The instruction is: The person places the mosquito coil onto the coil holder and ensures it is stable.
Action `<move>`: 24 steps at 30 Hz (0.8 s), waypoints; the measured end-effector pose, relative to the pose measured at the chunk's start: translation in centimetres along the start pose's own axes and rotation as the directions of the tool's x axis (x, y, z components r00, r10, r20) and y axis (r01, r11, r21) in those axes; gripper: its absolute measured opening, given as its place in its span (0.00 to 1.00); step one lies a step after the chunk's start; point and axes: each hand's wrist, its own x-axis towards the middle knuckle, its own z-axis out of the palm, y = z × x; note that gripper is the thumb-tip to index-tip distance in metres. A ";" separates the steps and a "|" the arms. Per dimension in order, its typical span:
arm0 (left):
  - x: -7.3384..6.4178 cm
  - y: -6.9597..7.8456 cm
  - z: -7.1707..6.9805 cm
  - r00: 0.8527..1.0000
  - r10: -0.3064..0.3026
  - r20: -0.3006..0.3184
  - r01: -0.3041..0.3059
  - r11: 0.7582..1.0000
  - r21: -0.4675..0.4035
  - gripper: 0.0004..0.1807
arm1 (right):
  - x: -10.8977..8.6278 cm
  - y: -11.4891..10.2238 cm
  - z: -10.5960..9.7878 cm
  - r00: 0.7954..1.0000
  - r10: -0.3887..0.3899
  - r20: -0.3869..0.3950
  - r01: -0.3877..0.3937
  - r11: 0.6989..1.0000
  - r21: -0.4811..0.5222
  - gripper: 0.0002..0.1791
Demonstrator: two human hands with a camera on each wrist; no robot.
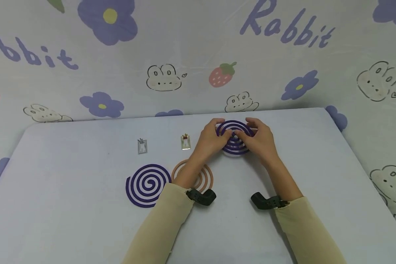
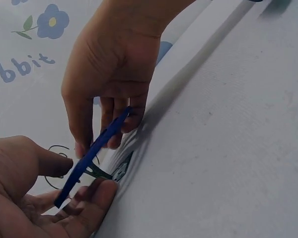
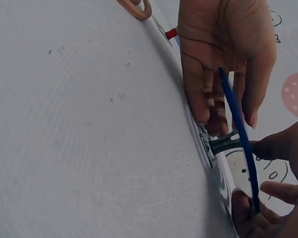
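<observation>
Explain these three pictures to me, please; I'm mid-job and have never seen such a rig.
There is no machine: these are a person's bare left hand and right hand. The wide picture comes from a head-worn camera looking forward and down; the others come from the left wrist camera and right wrist camera.

On the white table lie a dark purple spiral coil, a partly hidden orange-brown coil and, beyond them, a small silver metal piece and a small gold-toned one.

Both hands hold a second dark coil, which looks blue in the wrist views. Those also show a small stand, partly dark green, between that coil and the table.
</observation>
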 end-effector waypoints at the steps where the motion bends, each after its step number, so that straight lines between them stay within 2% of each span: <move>1: 0.0 0.0 -0.1 1.000 0.001 0.009 -0.001 1.000 0.012 0.30 | -0.1 0.0 0.0 1.000 -0.012 -0.009 0.011 1.000 -0.015 0.35; 6: -0.3 0.0 -0.5 0.999 -0.013 0.051 0.011 0.999 0.044 0.33 | -0.2 0.0 -0.2 0.995 -0.071 -0.064 0.067 0.996 -0.066 0.33; 10: -0.4 0.0 -0.9 0.997 -0.038 0.060 0.036 0.999 0.035 0.35 | -0.1 -0.2 -0.4 0.989 -0.108 -0.097 0.100 0.992 -0.076 0.31; 13: -0.3 -0.1 -0.9 0.997 -0.044 0.061 0.042 0.999 0.031 0.35 | 0.1 -0.2 -0.6 0.990 -0.109 -0.091 0.101 0.991 -0.084 0.31; 16: -0.1 -0.5 -0.7 0.998 -0.036 0.060 0.034 0.999 0.029 0.34 | 0.2 -0.2 -0.8 0.996 -0.073 -0.047 0.069 0.995 -0.070 0.32; 18: 0.0 -0.7 -0.6 0.998 -0.029 0.055 0.030 1.000 -0.004 0.33 | 0.2 -0.1 -0.9 0.999 -0.038 -0.007 0.038 0.998 -0.045 0.32; 20: 0.1 -0.7 -0.6 0.998 -0.041 0.054 0.045 0.996 -0.075 0.33 | 0.3 0.0 -1.1 1.000 -0.005 0.031 0.006 1.000 -0.014 0.33; 24: 0.2 -0.2 -0.8 0.991 -0.101 0.083 0.119 0.962 -0.245 0.35 | 0.2 -0.2 -1.6 0.995 0.052 0.089 -0.055 0.998 0.032 0.36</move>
